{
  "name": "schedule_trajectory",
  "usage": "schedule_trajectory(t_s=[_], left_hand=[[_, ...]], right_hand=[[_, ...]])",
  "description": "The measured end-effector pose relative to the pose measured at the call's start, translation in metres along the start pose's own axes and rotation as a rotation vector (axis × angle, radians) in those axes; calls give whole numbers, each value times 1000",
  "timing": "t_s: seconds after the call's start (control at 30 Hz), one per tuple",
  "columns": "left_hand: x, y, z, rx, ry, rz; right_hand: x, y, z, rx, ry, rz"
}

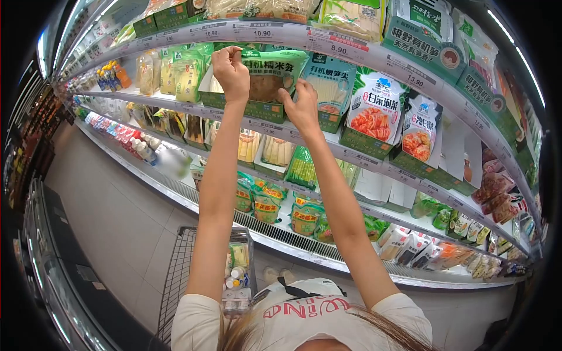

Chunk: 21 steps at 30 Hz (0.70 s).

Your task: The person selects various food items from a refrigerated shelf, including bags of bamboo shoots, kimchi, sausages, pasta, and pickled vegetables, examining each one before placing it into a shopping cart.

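A green pouch of bamboo shoots [266, 76] stands in a green-edged display box on the upper-middle shelf. At its top left corner, my left hand [230, 76] is closed, with fingers pinched on the edge. My right hand [301, 106] grips its lower right side, thumb on the front and fingers bent by the edge. Just right of that hand is a teal pouch of bamboo shoot tips [331, 79]. Packs of pale vegetables [188, 73] sit left of my left hand. What lies behind the green pouch is mostly hidden.
A shelf edge with price labels [263, 30] runs just above my hands. Kimchi pouches [374, 111] stand to the right. Below are shelves with green pickle pouches [266, 202]. A shopping cart [175, 275] with bottles and packs is beside me, lower left.
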<state>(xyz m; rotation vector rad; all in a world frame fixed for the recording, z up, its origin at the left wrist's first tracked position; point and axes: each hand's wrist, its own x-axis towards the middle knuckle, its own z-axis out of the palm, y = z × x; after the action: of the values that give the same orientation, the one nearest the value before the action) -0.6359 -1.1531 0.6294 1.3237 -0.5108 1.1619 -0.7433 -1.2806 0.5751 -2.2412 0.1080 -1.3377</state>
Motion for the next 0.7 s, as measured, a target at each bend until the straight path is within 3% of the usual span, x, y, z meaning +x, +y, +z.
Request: schedule_trajectory(t_s=[0.07, 0.1, 0.2, 0.23, 0.37, 0.47, 0.5, 0.6, 0.63, 0.7], left_hand=[[-1, 14, -20, -31, 23, -10], [-2, 14, -28, -24, 19, -25], [5, 23, -47, -146, 78, -75], [11, 29, -55, -134, 74, -84], [23, 65, -90, -392, 30, -233], [1, 92, -132, -431, -94, -318], [-16, 97, -153, -292, -254, -520], [-82, 120, -208, -347, -608, -1014], [-117, 113, -223, -558, -635, -1112], [-170, 124, -246, -631, -566, -1229]], right_hand=[[6, -7, -7, -33, -195, 85], [5, -12, -6, 47, -52, 5], [6, -28, 0, 532, 61, 95], [8, -32, 1, 524, 111, -45], [6, -62, -21, 412, 164, -183], [-26, -82, -53, 383, 115, -123], [-43, -84, -64, 439, 40, 10], [-95, -87, -86, 671, -157, 377], [-113, -86, -87, 800, -197, 473], [-145, -84, -90, 973, -304, 645]])
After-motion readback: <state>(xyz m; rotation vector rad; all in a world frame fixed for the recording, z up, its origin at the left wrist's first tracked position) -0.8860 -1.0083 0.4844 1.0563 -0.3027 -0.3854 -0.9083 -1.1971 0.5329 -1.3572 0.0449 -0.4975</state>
